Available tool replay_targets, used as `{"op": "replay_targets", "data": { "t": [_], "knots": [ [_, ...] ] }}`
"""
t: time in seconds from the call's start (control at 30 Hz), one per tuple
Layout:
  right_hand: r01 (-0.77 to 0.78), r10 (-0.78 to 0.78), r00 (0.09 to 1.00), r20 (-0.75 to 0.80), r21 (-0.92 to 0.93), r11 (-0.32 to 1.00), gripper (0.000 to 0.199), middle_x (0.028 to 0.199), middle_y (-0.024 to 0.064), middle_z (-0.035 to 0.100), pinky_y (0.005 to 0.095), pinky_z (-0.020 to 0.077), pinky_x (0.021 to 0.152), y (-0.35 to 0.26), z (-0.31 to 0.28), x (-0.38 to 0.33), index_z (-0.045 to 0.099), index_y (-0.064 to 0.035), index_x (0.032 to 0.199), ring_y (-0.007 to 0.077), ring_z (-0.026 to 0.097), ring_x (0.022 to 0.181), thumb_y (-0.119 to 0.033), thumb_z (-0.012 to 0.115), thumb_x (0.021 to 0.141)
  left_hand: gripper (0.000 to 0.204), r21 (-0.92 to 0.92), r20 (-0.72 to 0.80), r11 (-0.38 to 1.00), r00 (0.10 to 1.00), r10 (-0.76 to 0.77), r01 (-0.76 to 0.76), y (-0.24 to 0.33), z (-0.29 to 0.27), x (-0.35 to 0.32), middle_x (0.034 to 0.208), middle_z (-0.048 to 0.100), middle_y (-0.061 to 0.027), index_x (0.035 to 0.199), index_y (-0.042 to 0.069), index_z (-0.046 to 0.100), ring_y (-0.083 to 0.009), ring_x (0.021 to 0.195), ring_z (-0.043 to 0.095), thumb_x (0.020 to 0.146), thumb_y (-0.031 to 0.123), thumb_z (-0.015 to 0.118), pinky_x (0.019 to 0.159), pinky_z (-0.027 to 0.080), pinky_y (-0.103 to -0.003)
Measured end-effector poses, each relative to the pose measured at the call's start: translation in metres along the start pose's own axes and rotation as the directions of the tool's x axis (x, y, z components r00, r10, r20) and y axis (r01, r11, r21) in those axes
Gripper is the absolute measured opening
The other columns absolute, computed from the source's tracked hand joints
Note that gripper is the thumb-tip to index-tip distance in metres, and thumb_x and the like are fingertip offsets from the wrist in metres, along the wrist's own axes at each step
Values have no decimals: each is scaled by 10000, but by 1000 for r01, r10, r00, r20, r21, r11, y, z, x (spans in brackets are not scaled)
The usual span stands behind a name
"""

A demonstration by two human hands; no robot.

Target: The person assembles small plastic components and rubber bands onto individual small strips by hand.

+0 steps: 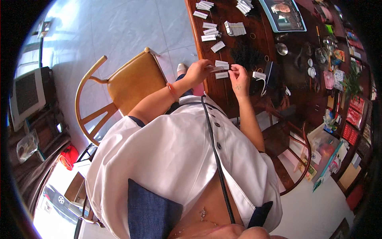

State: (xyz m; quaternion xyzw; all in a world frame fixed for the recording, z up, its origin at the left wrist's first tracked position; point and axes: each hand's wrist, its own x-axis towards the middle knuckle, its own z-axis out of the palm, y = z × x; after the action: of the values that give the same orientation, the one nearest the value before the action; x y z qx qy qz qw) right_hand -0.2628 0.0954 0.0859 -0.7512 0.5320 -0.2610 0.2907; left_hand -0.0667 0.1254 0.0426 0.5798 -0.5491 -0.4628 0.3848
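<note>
Both my hands are over the near left part of a dark wooden table [210,85]. My left hand [197,71] is closed, its fingertips pinching a thin whitish strip [217,69]. My right hand [239,78] has thumb and forefinger pinched at the strip's other end; the exact contact is too small to make out. Under and around the strip lie small printed white labels: one label [221,63] just beyond it and another label [221,75] nearer me. Farther up the table edge are more loose labels [209,32] and a banded stack of labels [235,28].
A black stringy heap [243,55] lies beyond my right hand. To the right are a small white box [259,75] with a cable and a metal bowl [281,49]. A tablet [274,18] stands at the back. Chairs flank me: yellow-seated [137,79] left, dark wooden [284,137] right.
</note>
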Motion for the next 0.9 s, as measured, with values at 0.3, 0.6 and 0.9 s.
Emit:
{"op": "replay_targets", "data": {
  "t": [0.3,0.6,0.9],
  "knots": [
    [-84,183,947,263,-349,933,187,986,128,520,421,459,745,18,22,-14,520,-53,964,344,550,903,-124,572,799,260,305,105,944,981,-165,126,-20,5,32,955,633,-139,1003,77,589,-334,894,600,790,225,609,739,488,-397],
    [73,135,910,393,-469,880,192,918,132,557,405,449,733,37,15,1,546,-66,934,333,560,871,-46,590,748,284,146,-56,986,996,-69,77,-43,8,23,990,579,-139,1013,65,582,-328,907,581,759,179,643,777,477,-381],
    [485,-481,872,96,-316,816,146,807,66,558,361,455,706,-18,-21,-5,570,-78,848,259,575,808,-66,603,707,297,-153,107,985,993,-59,75,-17,-15,-5,1016,549,-78,1052,21,528,-199,939,563,790,107,641,793,464,-297]
  ]
}}
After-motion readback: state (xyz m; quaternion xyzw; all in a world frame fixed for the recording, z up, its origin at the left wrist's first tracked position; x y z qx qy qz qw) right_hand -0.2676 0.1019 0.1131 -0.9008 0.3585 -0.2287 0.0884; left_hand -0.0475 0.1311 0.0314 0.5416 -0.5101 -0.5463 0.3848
